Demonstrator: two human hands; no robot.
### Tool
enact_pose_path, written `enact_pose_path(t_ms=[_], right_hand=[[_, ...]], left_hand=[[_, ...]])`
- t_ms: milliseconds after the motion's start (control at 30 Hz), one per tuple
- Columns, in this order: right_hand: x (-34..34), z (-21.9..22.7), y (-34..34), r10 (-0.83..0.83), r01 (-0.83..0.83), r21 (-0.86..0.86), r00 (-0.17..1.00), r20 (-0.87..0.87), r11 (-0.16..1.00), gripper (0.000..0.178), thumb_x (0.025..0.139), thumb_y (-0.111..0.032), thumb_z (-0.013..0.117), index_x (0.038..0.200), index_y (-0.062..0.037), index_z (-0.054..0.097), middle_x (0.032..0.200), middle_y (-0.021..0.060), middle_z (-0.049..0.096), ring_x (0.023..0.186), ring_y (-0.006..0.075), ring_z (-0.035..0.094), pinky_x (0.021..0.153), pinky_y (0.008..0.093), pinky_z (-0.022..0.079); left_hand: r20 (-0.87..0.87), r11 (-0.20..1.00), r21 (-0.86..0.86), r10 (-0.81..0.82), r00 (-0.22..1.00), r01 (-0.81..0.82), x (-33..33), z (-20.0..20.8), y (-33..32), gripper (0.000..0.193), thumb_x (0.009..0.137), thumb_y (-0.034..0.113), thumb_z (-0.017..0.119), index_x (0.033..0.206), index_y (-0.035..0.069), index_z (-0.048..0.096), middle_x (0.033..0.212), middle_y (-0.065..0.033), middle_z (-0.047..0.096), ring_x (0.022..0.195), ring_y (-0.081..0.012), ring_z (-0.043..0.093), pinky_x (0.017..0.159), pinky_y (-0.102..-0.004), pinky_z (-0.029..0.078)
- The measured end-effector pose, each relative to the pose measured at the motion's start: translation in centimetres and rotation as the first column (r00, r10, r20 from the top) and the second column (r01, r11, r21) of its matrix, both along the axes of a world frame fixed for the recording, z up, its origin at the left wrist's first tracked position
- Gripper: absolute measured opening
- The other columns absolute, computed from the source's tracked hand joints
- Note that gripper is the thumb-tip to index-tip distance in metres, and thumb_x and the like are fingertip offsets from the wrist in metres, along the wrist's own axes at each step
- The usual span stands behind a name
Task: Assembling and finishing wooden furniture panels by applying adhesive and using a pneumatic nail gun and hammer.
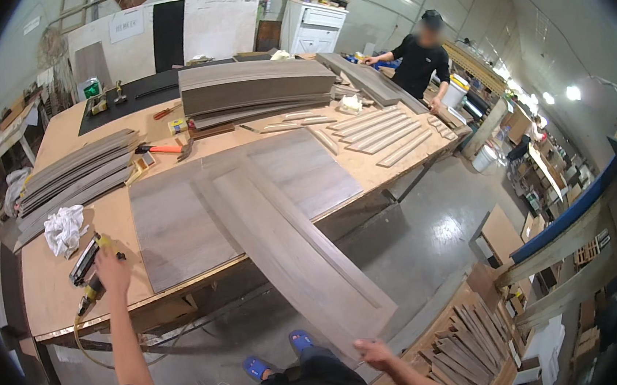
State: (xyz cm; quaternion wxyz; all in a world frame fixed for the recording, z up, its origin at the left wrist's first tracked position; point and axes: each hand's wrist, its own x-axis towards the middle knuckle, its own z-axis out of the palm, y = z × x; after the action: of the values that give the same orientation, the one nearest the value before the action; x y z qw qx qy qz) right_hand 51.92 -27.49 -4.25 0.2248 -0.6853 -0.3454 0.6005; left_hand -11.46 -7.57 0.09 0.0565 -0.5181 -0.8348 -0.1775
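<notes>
My left hand (113, 270) is closed around a nail gun (85, 260) at the left front of the table; its yellow air hose loops down over the front edge. A long grey-brown framed door panel (307, 258) slants from the tabletop toward me, overhanging the edge. My right hand (375, 353) grips the panel's near end, with its thumb on top. Beneath the panel's far end lies a wide flat grey-brown board (171, 219). A crumpled white cloth (65, 230) rests just beyond the nail gun.
Stacked boards stand at the table's back (255, 87) and left (76, 176). An orange-handled hammer (165, 149) and thin wood strips (384, 131) lie between. A co-worker (420, 58) handles a long board at the far right. Offcuts (469, 347) fill a bin at my right.
</notes>
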Motion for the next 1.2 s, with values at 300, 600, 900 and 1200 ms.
enact_pose_path(t_ms=[300, 600, 900, 1200], right_hand=[[14.6, 2.3, 7.8, -0.478, 0.462, 0.246, 0.879, 0.005, 0.852, 0.077, 0.068, -0.015, 0.077, 0.13, -0.0021, 0.033, 0.108, 0.0114, 0.056, 0.094, 0.0248, 0.058, 0.078, 0.0348, 0.048], [15.3, 3.3, 30.1, -0.189, -0.016, 0.418, 0.876, 0.444, 0.908, 0.049, 0.063, -0.017, 0.073, 0.11, -0.0053, 0.063, 0.094, 0.0159, 0.056, 0.083, 0.028, 0.058, 0.076, 0.0357, 0.048], [2.4, 3.6, 45.9, 0.042, -0.607, 0.62, 0.731, 0.681, 0.497, 0.031, 0.069, -0.023, 0.069, 0.092, -0.003, 0.065, 0.074, 0.0141, 0.061, 0.073, 0.0318, 0.06, 0.068, 0.04, 0.048], [-1.9, 5.6, 52.4, 0.216, -0.739, 0.253, 0.474, 0.854, 0.624, 0.067, 0.07, -0.037, 0.071, 0.126, -0.009, 0.05, 0.117, 0.021, 0.053, 0.106, 0.0389, 0.052, 0.091, 0.0466, 0.043]], left_hand=[[0.238, 0.963, 0.128, -0.263, 0.935, 0.238, 17.2, -1.7, 8.4, 0.043, 0.079, 0.022, 0.065, 0.114, -0.002, 0.054, 0.11, -0.0213, 0.054, 0.106, -0.0383, 0.049, 0.091, -0.0442, 0.041], [0.2, 0.97, 0.097, 0.201, 0.959, -0.224, 17.6, -2.9, 0.8, 0.04, 0.078, 0.021, 0.066, 0.11, 0.0, 0.057, 0.104, -0.0197, 0.054, 0.101, -0.0379, 0.049, 0.086, -0.0462, 0.041], [0.847, 0.674, 0.263, 0.182, 0.5, -0.69, 15.4, -9.3, -15.4, 0.033, 0.088, 0.02, 0.061, 0.112, -0.002, 0.056, 0.097, -0.0086, 0.061, 0.087, -0.0163, 0.057, 0.074, -0.0294, 0.046], [0.961, 0.432, 0.116, 0.177, 0.21, -0.894, 25.4, -6.2, -18.4, 0.032, 0.09, 0.02, 0.059, 0.116, 0.002, 0.057, 0.094, -0.0028, 0.062, 0.078, -0.0094, 0.057, 0.062, -0.0224, 0.046]])
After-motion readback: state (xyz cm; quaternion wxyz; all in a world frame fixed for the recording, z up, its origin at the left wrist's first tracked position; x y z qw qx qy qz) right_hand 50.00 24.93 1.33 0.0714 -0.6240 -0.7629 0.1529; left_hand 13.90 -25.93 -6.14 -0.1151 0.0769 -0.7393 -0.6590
